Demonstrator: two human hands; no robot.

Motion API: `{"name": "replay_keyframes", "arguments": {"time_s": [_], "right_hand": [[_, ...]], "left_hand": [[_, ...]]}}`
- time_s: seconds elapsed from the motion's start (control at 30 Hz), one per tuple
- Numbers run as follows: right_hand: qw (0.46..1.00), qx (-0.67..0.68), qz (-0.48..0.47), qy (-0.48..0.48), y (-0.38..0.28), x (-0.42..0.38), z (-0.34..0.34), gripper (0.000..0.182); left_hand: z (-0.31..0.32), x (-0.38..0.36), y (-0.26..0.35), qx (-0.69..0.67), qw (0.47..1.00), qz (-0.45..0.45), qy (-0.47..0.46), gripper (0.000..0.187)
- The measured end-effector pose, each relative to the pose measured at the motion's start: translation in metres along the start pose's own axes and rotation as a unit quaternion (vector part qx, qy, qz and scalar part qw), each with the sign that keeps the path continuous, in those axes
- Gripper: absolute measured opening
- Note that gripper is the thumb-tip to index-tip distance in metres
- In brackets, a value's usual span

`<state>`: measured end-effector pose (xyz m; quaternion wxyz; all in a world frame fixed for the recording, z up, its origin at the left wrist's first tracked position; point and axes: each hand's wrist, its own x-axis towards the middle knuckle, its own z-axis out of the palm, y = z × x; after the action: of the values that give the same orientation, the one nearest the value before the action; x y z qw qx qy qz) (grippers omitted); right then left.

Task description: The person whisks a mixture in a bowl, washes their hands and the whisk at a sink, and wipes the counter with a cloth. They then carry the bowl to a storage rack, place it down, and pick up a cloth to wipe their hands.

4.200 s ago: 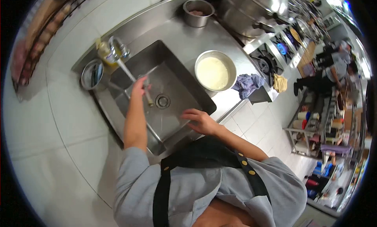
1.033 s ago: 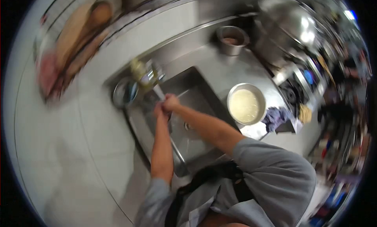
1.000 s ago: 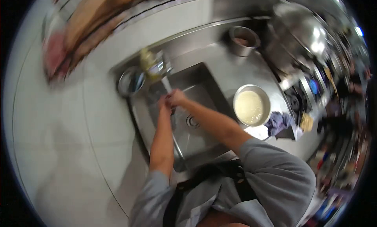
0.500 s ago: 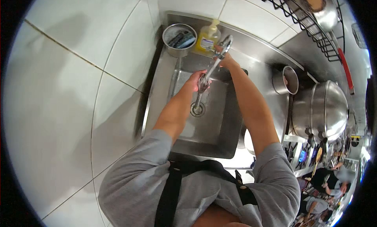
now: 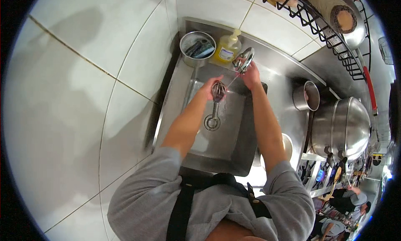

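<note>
Over the steel sink [image 5: 200, 147], my left hand [image 5: 210, 89] is closed round a metal whisk [image 5: 217, 90], its wires up near the palm and its handle pointing down towards the drain [image 5: 211, 122]. A thin stream of water runs from the faucet [image 5: 245, 59] to the whisk. My right hand [image 5: 250, 75] is at the faucet, its fingers partly hidden behind the metal, so what it grips is unclear. Behind the sink stand a yellow soap bottle [image 5: 228, 48] and a steel pot [image 5: 190, 61] with dark and blue scrubbing pads in it.
On the right are a small steel container [image 5: 304, 95], a large domed steamer [image 5: 342, 126] and a lit stove burner [image 5: 321, 175]. A black wire rack [image 5: 321, 32] hangs at the upper right. Two people [image 5: 348, 199] stand far off at the lower right. Tiled wall [image 5: 62, 116] fills the left.
The water stream has thinned from a thick flow. My right hand has shifted slightly right and down at the faucet. The view has tilted, showing more of the rack.
</note>
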<state>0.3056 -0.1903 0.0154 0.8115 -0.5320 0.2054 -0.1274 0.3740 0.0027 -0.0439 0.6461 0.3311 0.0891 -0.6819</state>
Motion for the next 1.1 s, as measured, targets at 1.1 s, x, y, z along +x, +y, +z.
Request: {"name": "replay_keyframes", "arguments": {"time_s": [1.1], "right_hand": [[0.739, -0.556, -0.359, 0.126, -0.336, -0.123, 0.352, 0.076]], "left_hand": [[0.021, -0.16, -0.265, 0.677, 0.704, 0.069, 0.202, 0.02]]}}
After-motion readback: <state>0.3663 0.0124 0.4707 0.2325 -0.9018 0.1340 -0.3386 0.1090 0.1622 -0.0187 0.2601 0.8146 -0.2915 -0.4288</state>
